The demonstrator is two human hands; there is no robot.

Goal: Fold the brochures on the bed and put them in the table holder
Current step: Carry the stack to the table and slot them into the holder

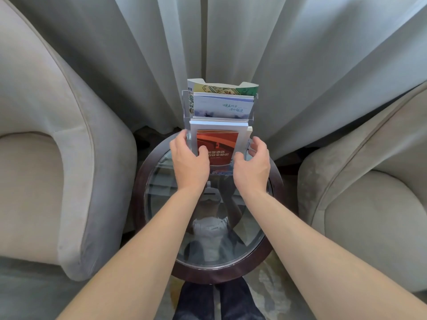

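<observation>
Looking down from my head, I am seeing a clear acrylic tiered holder [186,105] standing at the far edge of a round glass-topped table with a dark wooden rim [275,181]. The holder is carrying three rows of brochures. In the front tier a red and orange brochure with a white border [218,142] is standing upright, with more white sheets stacked behind it. In the middle tier a pale blue and white brochure with handwritten-style script [221,107] is sitting, and at the back a green and yellow illustrated brochure [225,88] is rising above the others, its top edge bowing.

My left hand [188,158] is reaching to the left side of the front tier; its thumb is lying on the face of the red brochure and its fingers are curling round the left edge of the stack and holder, so it is gripping there. My right hand [253,162] is hovering just beside the right side of the holder, fingers loosely curved and spread, holding nothing; I cannot tell whether the fingertips are touching the acrylic.

A grey upholstered armchair [69,158] is standing to the left of the table and a second beige-grey armchair [358,192] to the right. Pale grey curtains [300,65] are hanging behind the holder. The glass is reflecting me from below.
</observation>
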